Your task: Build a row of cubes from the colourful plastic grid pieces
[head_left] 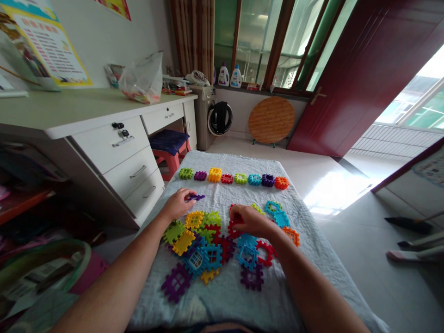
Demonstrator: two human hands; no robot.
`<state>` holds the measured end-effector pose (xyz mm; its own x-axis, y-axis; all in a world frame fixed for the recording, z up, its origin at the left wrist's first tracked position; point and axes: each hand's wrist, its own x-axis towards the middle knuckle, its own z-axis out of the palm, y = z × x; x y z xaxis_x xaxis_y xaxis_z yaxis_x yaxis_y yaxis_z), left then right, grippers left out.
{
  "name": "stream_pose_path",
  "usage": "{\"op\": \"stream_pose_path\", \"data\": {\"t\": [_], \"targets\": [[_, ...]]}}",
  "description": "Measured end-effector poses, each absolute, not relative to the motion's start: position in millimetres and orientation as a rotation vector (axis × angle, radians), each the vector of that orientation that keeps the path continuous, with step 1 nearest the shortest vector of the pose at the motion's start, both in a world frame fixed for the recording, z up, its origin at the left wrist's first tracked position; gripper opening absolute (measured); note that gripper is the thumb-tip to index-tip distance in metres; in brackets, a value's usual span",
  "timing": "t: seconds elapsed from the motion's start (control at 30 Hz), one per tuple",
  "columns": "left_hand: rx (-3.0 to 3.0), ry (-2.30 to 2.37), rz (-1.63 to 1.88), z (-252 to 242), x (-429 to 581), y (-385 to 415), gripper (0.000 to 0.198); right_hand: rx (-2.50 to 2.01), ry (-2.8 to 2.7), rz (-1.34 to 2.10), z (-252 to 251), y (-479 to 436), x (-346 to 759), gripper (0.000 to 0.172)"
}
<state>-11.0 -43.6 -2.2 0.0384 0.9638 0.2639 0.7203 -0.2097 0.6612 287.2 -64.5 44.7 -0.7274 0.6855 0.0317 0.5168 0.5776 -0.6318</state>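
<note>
Between the thumb and fingers of my left hand (178, 203) is a purple interlocking tile (197, 197), seen nearly edge-on above the cloth. My right hand (251, 219) curls over a red interlocking tile (234, 230) at the pile's upper right; its fingertips are partly hidden. Loose tiles lie spread below both hands, among them a yellow tile (183, 242), a green tile (174, 231), a blue window tile (212, 255) and a purple tile (176, 282). Beyond my hands runs a row of small stacks, with a green stack (186, 173) at the left end and an orange stack (281, 182) at the right.
A pale cloth (222, 305) covers the table. To the left stands a white desk (114, 143) with drawers, and a red stool (171, 159) with a dark cushion. A washing machine (204, 115), a round wooden tabletop (271, 120) and a red door (347, 78) are farther back.
</note>
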Motion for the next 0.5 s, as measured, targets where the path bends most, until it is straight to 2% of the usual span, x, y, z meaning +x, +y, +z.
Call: {"op": "stream_pose_path", "data": {"t": [0.1, 0.23, 0.33, 0.5], "targets": [[1.966, 1.707, 0.96, -2, -11, -44, 0.028, -1.09, -2.286, 0.956, 43, -59, 288, 0.008], [1.949, 1.71, 0.974, -1, -10, -44, 0.029, -1.194, -2.089, 0.519, 40, -49, 292, 0.01], [1.944, 1.709, 0.982, 0, -10, -44, 0.029, -1.243, -2.2, 0.367, 35, -45, 296, 0.009], [1.955, 1.706, 0.985, 0, -10, -44, 0.03, -1.187, -2.442, 0.443, 33, -46, 301, 0.014]]}}
